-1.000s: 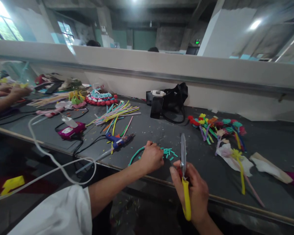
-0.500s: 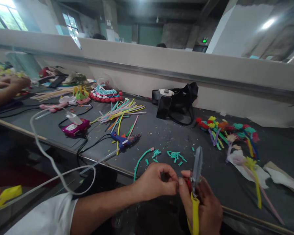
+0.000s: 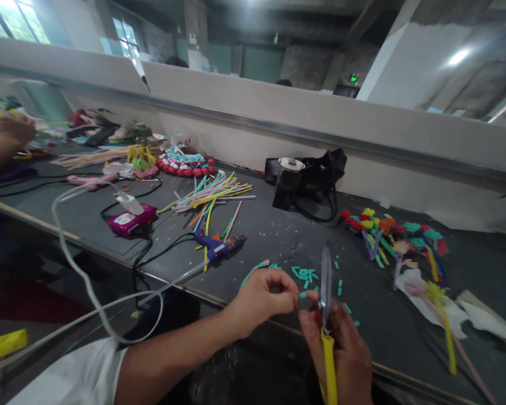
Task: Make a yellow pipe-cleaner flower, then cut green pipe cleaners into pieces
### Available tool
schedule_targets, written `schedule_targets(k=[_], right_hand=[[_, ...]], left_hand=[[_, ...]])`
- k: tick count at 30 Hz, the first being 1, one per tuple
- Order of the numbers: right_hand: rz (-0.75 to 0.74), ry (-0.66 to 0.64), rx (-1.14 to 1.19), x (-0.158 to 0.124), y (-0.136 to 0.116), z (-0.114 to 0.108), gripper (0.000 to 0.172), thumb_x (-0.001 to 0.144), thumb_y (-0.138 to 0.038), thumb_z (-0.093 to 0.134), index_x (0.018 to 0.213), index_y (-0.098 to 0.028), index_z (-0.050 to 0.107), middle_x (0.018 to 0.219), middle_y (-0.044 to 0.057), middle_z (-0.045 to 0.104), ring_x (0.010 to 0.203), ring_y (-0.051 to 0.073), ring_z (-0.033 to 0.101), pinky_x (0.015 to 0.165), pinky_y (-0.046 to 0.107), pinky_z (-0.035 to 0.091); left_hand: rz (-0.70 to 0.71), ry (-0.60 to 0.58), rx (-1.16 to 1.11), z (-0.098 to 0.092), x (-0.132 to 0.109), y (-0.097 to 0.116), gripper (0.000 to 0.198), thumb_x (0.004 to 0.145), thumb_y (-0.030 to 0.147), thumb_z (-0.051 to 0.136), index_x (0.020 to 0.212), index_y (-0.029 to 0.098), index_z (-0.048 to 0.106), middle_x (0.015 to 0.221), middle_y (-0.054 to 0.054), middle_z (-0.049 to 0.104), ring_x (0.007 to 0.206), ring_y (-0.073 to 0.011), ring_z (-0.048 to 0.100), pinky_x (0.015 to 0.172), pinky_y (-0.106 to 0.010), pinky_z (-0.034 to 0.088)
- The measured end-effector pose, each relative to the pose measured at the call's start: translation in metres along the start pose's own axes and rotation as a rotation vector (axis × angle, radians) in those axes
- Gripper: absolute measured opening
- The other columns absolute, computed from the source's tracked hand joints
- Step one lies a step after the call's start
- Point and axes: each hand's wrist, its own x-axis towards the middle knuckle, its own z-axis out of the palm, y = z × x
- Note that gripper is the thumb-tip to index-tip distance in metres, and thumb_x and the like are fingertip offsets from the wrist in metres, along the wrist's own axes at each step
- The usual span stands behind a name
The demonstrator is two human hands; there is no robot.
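Observation:
My right hand is closed around yellow-handled shears, their grey blades pointing up and away from me. My left hand is just left of the blades, thumb and forefinger pinched together. What the pinch holds is too small to make out. A short teal piece shows between the left fingertips and the right forefinger. Beyond the hands lies a heap of cut teal bits, with several more scattered right of the blades. Behind my left hand, a teal strip with a pink end is partly hidden.
A blue glue gun lies left, near a purple power block with a looping white cable. Coloured strips are piled behind. A black bag sits against the partition. Fuzzy flowers lie right. Another person's hand is far left.
Both hands have shifted slightly left against the table. The shears' blades stand more upright. A teal piece now shows between the hands, and more teal bits are visible right of the blades.

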Motion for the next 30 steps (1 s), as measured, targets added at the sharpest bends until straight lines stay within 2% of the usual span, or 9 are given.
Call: schedule_targets(k=[3,8,13,17,19,24,27,30], right_hand=[[-0.049,0.013,-0.004,-0.001,-0.003,0.005,0.034,0.089,-0.047,0.053,0.103,-0.016,0.059,0.079,0.004,0.072,0.06,0.014,0.07,0.057,0.018,0.055],[-0.095,-0.006,-0.005,-0.005,-0.004,0.015,0.035,0.09,-0.047,0.05,0.1,-0.016,0.061,0.078,0.005,0.073,0.063,0.016,0.071,0.056,0.02,0.056],[-0.061,-0.056,-0.006,-0.008,-0.001,0.021,0.034,0.088,-0.047,0.053,0.102,-0.017,0.061,0.081,0.005,0.074,0.067,0.016,0.072,0.055,0.02,0.056],[-0.054,-0.102,0.013,-0.008,0.001,0.022,0.031,0.088,-0.046,0.053,0.101,-0.018,0.062,0.081,0.004,0.074,0.067,0.016,0.072,0.055,0.019,0.055],[-0.043,-0.129,0.024,-0.008,0.002,0.023,0.03,0.087,-0.044,0.056,0.102,-0.018,0.062,0.082,0.003,0.074,0.067,0.015,0.072,0.057,0.018,0.055],[0.017,-0.074,0.094,-0.006,0.004,0.021,0.031,0.085,-0.044,0.058,0.1,-0.017,0.062,0.079,0.003,0.074,0.062,0.015,0.071,0.055,0.019,0.054],[0.155,-0.057,0.155,-0.003,0.004,0.016,0.032,0.085,-0.047,0.057,0.098,-0.019,0.065,0.078,0.003,0.073,0.06,0.016,0.069,0.055,0.022,0.054],[0.297,-0.015,0.186,-0.002,0.005,0.009,0.037,0.084,-0.051,0.056,0.099,-0.019,0.065,0.073,0.002,0.072,0.055,0.016,0.067,0.049,0.022,0.052]], left_hand=[[0.041,0.097,-0.242,-0.006,0.002,0.008,0.012,0.062,0.024,0.069,0.065,0.014,0.063,0.06,0.002,0.052,0.059,-0.0087,0.04,0.059,-0.022,0.031],[0.105,0.201,-0.494,-0.01,0.003,0.014,0.013,0.061,0.024,0.071,0.063,0.015,0.062,0.061,0.001,0.054,0.063,-0.0109,0.045,0.066,-0.024,0.035],[0.108,0.173,-0.653,-0.009,0.003,0.013,0.014,0.064,0.024,0.074,0.069,0.015,0.064,0.068,-0.001,0.059,0.068,-0.0123,0.052,0.074,-0.026,0.039],[0.084,0.157,-0.7,-0.006,0.001,0.012,0.014,0.065,0.024,0.074,0.07,0.015,0.065,0.066,0.0,0.058,0.067,-0.0115,0.052,0.072,-0.024,0.04],[0.077,0.16,-0.682,-0.005,0.001,0.011,0.014,0.064,0.024,0.074,0.069,0.015,0.064,0.065,0.0,0.058,0.067,-0.0117,0.052,0.071,-0.024,0.039],[0.07,0.128,-0.545,-0.005,0.002,0.01,0.013,0.063,0.023,0.072,0.067,0.015,0.063,0.064,0.001,0.057,0.063,-0.0103,0.048,0.066,-0.023,0.037],[0.053,0.078,-0.286,-0.004,0.002,0.005,0.009,0.064,0.021,0.068,0.065,0.015,0.062,0.06,0.003,0.053,0.059,-0.0086,0.043,0.06,-0.021,0.035],[0.083,-0.016,0.045,0.0,0.0,-0.003,0.003,0.065,0.018,0.063,0.065,0.014,0.062,0.061,0.002,0.055,0.06,-0.0092,0.045,0.06,-0.021,0.036]])
